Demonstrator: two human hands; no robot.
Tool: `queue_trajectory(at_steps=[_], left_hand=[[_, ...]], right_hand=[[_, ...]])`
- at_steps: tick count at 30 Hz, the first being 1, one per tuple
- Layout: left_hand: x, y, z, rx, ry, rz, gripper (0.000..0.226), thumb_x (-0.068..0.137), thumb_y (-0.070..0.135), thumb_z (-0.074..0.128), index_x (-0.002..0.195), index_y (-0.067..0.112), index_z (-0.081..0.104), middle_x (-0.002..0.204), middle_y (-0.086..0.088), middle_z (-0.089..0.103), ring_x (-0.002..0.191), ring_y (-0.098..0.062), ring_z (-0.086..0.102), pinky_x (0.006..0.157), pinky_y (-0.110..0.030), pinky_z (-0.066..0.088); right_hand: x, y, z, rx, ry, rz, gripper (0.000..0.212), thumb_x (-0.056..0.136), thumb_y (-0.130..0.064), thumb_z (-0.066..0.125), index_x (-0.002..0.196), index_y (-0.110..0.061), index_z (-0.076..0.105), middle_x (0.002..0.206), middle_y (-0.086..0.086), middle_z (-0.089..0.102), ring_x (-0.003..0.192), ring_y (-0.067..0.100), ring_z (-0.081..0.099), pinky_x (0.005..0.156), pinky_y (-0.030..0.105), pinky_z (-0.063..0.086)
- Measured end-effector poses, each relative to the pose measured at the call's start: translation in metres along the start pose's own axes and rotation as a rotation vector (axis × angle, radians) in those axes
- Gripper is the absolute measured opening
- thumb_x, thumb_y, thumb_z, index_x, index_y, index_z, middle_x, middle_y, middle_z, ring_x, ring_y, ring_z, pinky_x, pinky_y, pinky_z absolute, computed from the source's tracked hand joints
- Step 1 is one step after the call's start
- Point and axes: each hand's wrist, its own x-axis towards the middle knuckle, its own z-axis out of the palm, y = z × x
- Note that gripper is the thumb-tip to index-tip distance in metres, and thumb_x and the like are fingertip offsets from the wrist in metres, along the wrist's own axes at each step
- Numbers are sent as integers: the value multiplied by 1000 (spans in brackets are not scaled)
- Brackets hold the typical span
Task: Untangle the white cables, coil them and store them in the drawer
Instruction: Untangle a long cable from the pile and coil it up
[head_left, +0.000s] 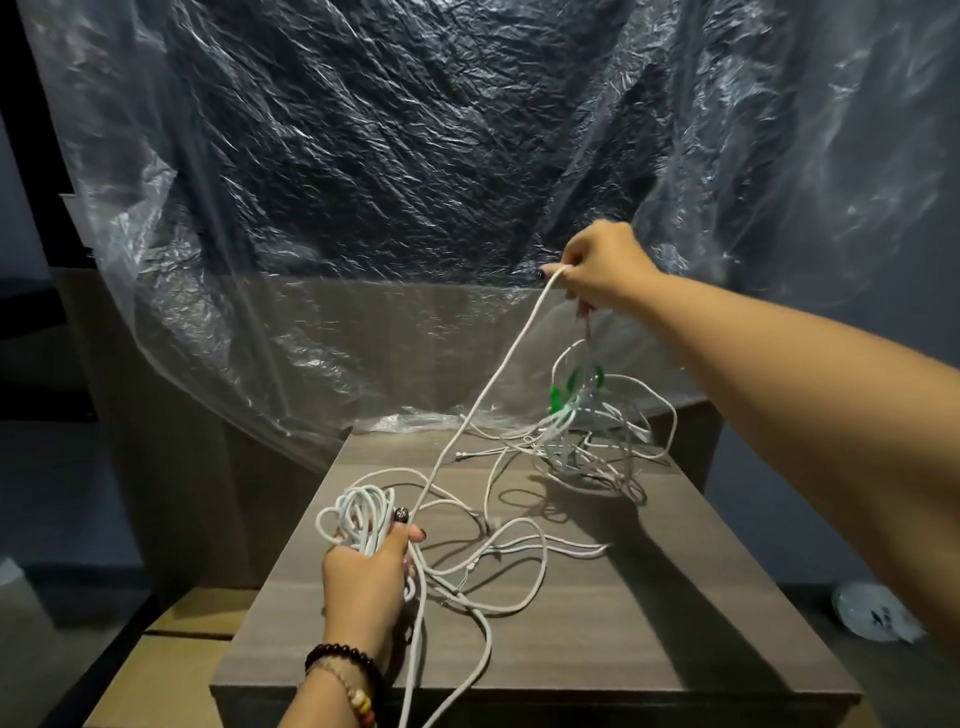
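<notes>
My left hand (369, 571) grips a bundle of coiled white cable (358, 512) at the near left of the wooden cabinet top (649, 613). One white strand (483, 395) runs taut from that hand up to my right hand (597, 265), which is raised above the far right and pinches the strand. A tangle of white cables with a green piece (576, 395) hangs under my right hand and touches the top. Loose loops of white cable (509, 551) lie across the middle. No drawer shows.
Crinkled clear plastic sheeting (363, 182) hangs behind the cabinet and drapes onto its far edge. A cardboard box (171, 660) sits low at the left. A white plastic-wrapped object (872, 616) lies on the floor at the right.
</notes>
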Motion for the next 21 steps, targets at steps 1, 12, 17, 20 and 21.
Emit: queue_trajectory(at_steps=[1, 12, 17, 20, 21], left_hand=[[-1, 0, 0, 7, -7, -1, 24, 85, 9, 66, 61, 9, 73, 49, -5, 47, 49, -22, 41, 54, -34, 34], [2, -5, 2, 12, -41, 4, 36, 85, 7, 67, 50, 14, 65, 45, -2, 44, 42, -17, 34, 48, -27, 27], [7, -10, 1, 32, -36, -19, 40, 85, 8, 66, 45, 14, 66, 42, 0, 43, 41, -19, 34, 49, -28, 28], [8, -11, 0, 39, -22, -23, 39, 85, 8, 65, 47, 13, 67, 42, 0, 44, 42, -19, 35, 49, -28, 28], [8, -12, -1, 52, -17, -18, 37, 85, 9, 65, 49, 14, 70, 42, 0, 44, 43, -20, 35, 50, -29, 29]], right_hand=[[4, -3, -6, 47, 25, 10, 37, 87, -35, 70, 61, -8, 67, 54, 10, 67, 47, 18, 66, 55, 29, 57], [29, -44, -45, 111, 181, -62, 25, 86, -31, 71, 72, -11, 68, 67, 12, 71, 52, 14, 67, 58, 29, 58], [40, -58, -76, 101, 323, -69, 25, 89, -31, 67, 79, -8, 70, 73, 10, 70, 58, 10, 66, 60, 22, 56], [41, -59, -77, 188, 297, 12, 29, 94, -31, 60, 82, -6, 69, 72, 12, 70, 47, 3, 63, 46, 17, 49], [39, -56, -70, 251, 211, 77, 31, 97, -29, 56, 83, -4, 67, 73, 15, 70, 46, 8, 64, 43, 19, 47]])
